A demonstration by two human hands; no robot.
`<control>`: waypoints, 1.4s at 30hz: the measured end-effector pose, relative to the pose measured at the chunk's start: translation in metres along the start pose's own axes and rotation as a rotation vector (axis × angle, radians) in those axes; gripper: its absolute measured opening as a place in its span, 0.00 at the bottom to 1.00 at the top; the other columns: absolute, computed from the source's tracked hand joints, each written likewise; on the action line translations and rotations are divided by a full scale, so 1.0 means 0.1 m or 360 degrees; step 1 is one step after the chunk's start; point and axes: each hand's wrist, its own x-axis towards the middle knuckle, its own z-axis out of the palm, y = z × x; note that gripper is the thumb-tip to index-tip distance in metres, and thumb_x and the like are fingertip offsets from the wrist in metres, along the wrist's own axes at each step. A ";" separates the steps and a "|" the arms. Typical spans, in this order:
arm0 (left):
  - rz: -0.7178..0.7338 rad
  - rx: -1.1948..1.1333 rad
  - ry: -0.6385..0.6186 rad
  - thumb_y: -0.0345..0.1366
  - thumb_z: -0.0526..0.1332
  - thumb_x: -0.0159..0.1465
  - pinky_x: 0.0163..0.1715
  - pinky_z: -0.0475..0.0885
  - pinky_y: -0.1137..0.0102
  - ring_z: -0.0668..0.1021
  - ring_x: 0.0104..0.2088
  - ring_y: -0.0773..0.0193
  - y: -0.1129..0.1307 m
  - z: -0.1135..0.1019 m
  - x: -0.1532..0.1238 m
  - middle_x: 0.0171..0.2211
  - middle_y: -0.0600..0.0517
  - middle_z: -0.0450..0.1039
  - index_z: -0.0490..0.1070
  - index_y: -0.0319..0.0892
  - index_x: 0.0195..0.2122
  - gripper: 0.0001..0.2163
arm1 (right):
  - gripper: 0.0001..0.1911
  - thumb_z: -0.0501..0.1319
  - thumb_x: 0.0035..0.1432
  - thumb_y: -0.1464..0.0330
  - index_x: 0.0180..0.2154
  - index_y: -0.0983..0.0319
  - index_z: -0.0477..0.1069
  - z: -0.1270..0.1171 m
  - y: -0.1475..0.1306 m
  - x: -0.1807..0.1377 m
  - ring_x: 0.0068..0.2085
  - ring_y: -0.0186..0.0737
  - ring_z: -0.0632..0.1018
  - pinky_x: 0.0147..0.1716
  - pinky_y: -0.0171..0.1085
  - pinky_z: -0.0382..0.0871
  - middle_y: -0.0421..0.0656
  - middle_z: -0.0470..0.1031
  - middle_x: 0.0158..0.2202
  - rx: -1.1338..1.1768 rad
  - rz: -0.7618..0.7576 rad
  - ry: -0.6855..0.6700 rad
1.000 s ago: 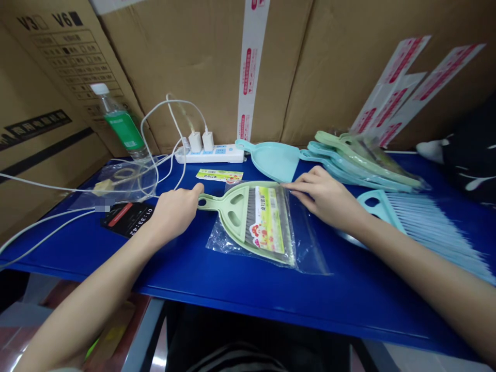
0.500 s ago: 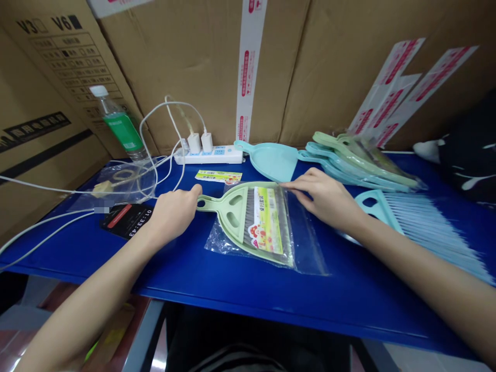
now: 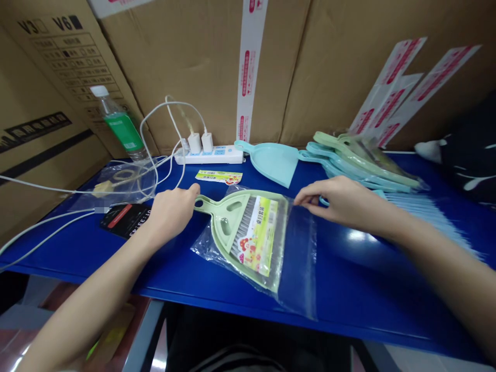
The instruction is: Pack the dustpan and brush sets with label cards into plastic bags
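Left hand (image 3: 172,211): fingers closed on the handle (image 3: 205,205), mid-frame, likely anchoring it.
Right hand (image 3: 336,200): you pinch the bag (image 3: 298,274), perhaps for tension.

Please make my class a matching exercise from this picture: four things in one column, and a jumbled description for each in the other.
Column one:
1. bottle
2. power strip
3. front green dustpan set
4. phone

Column two:
A. has white chargers plugged in
B. shows a dark screen
C. has a green label
D. is held at its handle end by the left hand

Pairs: 1-C, 2-A, 3-D, 4-B.
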 end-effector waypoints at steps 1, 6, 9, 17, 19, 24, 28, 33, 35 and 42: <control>-0.0003 0.0002 0.0012 0.33 0.43 0.69 0.35 0.72 0.63 0.82 0.40 0.46 0.00 0.00 0.00 0.34 0.42 0.79 0.68 0.41 0.49 0.16 | 0.09 0.54 0.51 0.71 0.29 0.56 0.72 -0.02 0.00 -0.01 0.24 0.39 0.77 0.24 0.38 0.68 0.40 0.79 0.24 0.0077 0.0006 -0.0057; 0.0054 -0.0076 0.0272 0.33 0.45 0.69 0.32 0.70 0.67 0.81 0.41 0.52 0.02 0.03 -0.02 0.43 0.43 0.78 0.69 0.41 0.45 0.14 | 0.09 0.54 0.53 0.69 0.37 0.57 0.68 -0.06 -0.02 -0.02 0.24 0.39 0.76 0.22 0.38 0.68 0.43 0.78 0.28 0.0279 0.0029 -0.0132; 0.0216 -0.0204 0.0344 0.35 0.44 0.70 0.30 0.68 0.68 0.81 0.37 0.54 0.05 0.05 -0.04 0.41 0.47 0.78 0.69 0.42 0.45 0.14 | 0.13 0.49 0.59 0.67 0.41 0.59 0.70 0.01 -0.08 0.02 0.31 0.41 0.78 0.27 0.40 0.71 0.47 0.79 0.34 0.0254 0.0024 -0.0009; 0.0486 -0.0302 0.0253 0.36 0.44 0.69 0.25 0.63 0.68 0.79 0.27 0.55 0.07 0.07 -0.08 0.22 0.53 0.74 0.67 0.41 0.44 0.13 | 0.14 0.51 0.61 0.62 0.39 0.61 0.72 0.19 -0.15 0.11 0.24 0.36 0.74 0.23 0.35 0.66 0.41 0.75 0.25 0.0403 0.0127 -0.0039; 0.0495 -0.0325 0.0251 0.35 0.45 0.69 0.24 0.63 0.69 0.79 0.26 0.56 0.07 0.07 -0.07 0.22 0.54 0.74 0.67 0.42 0.43 0.12 | 0.13 0.52 0.59 0.63 0.37 0.61 0.73 0.21 -0.13 0.11 0.24 0.36 0.74 0.23 0.35 0.66 0.41 0.76 0.25 0.0420 0.0105 -0.0037; 0.0487 -0.0333 0.0275 0.36 0.45 0.69 0.24 0.63 0.69 0.79 0.26 0.57 0.06 0.09 -0.05 0.25 0.53 0.76 0.66 0.42 0.42 0.11 | 0.12 0.53 0.58 0.64 0.35 0.60 0.73 0.19 -0.12 0.09 0.24 0.35 0.74 0.24 0.34 0.65 0.40 0.76 0.24 0.0429 0.0133 -0.0112; 0.0524 -0.0380 0.0331 0.36 0.45 0.70 0.27 0.67 0.68 0.81 0.30 0.56 0.05 0.12 -0.03 0.33 0.51 0.79 0.65 0.43 0.41 0.10 | 0.13 0.53 0.56 0.62 0.36 0.61 0.72 0.10 -0.17 0.07 0.24 0.35 0.74 0.24 0.34 0.65 0.40 0.75 0.23 0.0384 0.0196 -0.0304; 0.0634 -0.0447 0.0381 0.34 0.45 0.69 0.35 0.74 0.63 0.81 0.40 0.53 0.06 0.16 -0.03 0.42 0.47 0.78 0.65 0.42 0.46 0.12 | 0.25 0.56 0.54 0.56 0.49 0.64 0.72 -0.05 -0.20 0.02 0.26 0.39 0.75 0.26 0.37 0.66 0.42 0.76 0.26 0.0463 0.0254 -0.0624; 0.0683 -0.0437 0.0425 0.32 0.45 0.69 0.39 0.75 0.62 0.80 0.44 0.54 0.06 0.17 -0.02 0.45 0.46 0.78 0.66 0.42 0.49 0.13 | 0.32 0.54 0.56 0.52 0.56 0.65 0.69 -0.09 -0.21 0.00 0.28 0.41 0.76 0.27 0.39 0.67 0.43 0.76 0.28 0.0510 0.0253 -0.0694; 0.0839 -0.0367 0.0594 0.30 0.46 0.69 0.44 0.75 0.61 0.76 0.47 0.54 0.04 0.20 -0.01 0.49 0.44 0.76 0.68 0.38 0.54 0.17 | 0.39 0.50 0.60 0.53 0.68 0.64 0.51 -0.05 -0.25 0.01 0.29 0.40 0.74 0.31 0.40 0.66 0.43 0.76 0.31 0.0559 0.0207 -0.0632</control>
